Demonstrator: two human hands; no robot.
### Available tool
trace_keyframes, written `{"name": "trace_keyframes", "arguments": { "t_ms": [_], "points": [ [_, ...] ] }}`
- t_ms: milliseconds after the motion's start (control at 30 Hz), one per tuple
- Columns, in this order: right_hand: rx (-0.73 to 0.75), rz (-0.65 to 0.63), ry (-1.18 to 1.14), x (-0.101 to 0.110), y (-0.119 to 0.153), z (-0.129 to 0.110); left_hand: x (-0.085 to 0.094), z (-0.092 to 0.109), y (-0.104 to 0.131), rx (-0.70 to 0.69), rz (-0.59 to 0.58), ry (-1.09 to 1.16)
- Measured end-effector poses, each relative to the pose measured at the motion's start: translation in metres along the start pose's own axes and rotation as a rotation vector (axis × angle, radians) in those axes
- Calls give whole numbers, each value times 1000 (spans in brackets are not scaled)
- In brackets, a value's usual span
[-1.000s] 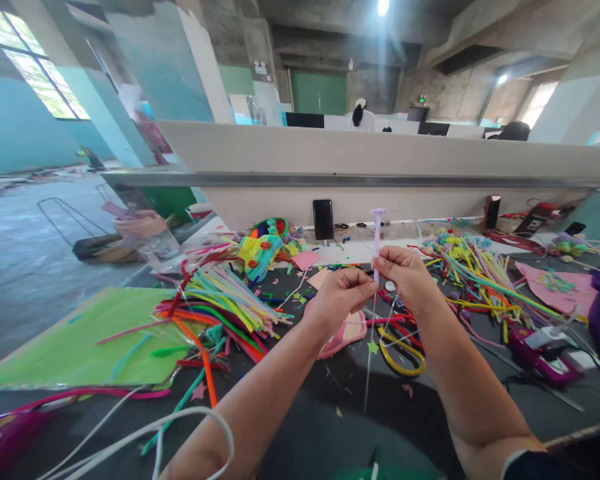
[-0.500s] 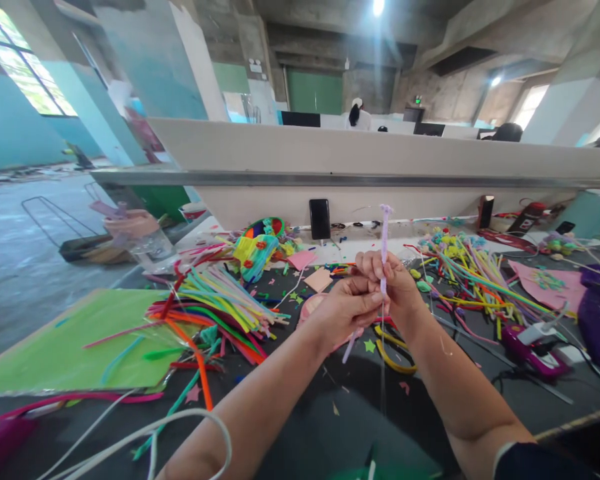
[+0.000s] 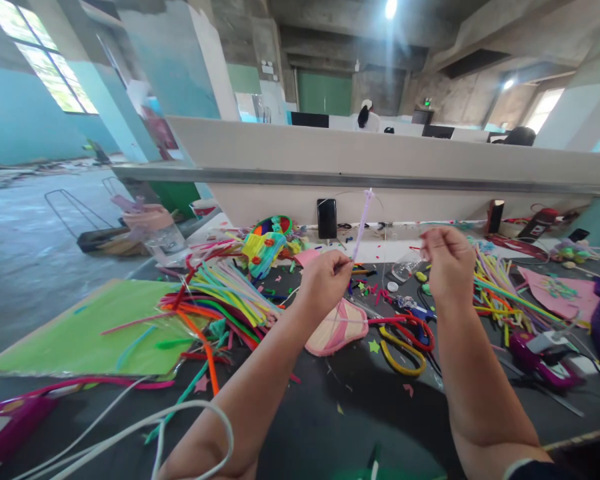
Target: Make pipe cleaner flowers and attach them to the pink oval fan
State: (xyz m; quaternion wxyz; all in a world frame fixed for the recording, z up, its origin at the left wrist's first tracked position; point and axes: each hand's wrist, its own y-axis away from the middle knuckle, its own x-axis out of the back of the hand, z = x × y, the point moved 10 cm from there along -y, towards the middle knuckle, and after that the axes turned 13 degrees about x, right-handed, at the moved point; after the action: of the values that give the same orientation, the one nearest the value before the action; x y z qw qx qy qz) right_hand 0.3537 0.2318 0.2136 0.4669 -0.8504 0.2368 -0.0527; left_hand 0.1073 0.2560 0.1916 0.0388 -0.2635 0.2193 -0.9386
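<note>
A thin lilac pipe cleaner point(image 3: 363, 223) stands nearly upright, leaning right, its lower end pinched in the fingers of my left hand point(image 3: 326, 280). A small knobbly tip tops it. My right hand point(image 3: 447, 263) is raised to the right, apart from the pipe cleaner, with thumb and fingertips pressed together; a faint fine strand seems to run near it, but what it grips is too small to name. Below my hands lies a pink and cream flat piece point(image 3: 337, 328), beside yellow-handled scissors point(image 3: 403, 353).
Bundled coloured pipe cleaners point(image 3: 235, 293) lie left, more at right. A green sheet point(image 3: 90, 333), white cable point(image 3: 180, 410), phone point(image 3: 327, 219), clear cup with pink lid point(image 3: 155, 230) and magenta power strip point(image 3: 545, 360) surround the work area. A low partition point(image 3: 305, 150) stands behind.
My hands have parted: the right moved up and right off the lilac pipe cleaner, the left moved slightly left and up with it. The flat piece and scissors now show more.
</note>
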Motion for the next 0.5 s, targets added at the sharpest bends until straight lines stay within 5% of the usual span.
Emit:
{"name": "trace_keyframes", "arguments": {
  "t_ms": [133, 233, 367, 500],
  "points": [
    [120, -484, 370, -67, 34, -39, -9, 22, 18, -164, 83, -268],
    [89, -566, 430, -88, 46, -30, -19, 31, 29, -238, 92, -392],
    [-7, -600, 399, -90, 49, -11, -23, 36, 34, -265, 74, -379],
    [-67, -638, 266, -86, 47, -10, -23, 21, 22, -44, -101, -19]
  ]
}}
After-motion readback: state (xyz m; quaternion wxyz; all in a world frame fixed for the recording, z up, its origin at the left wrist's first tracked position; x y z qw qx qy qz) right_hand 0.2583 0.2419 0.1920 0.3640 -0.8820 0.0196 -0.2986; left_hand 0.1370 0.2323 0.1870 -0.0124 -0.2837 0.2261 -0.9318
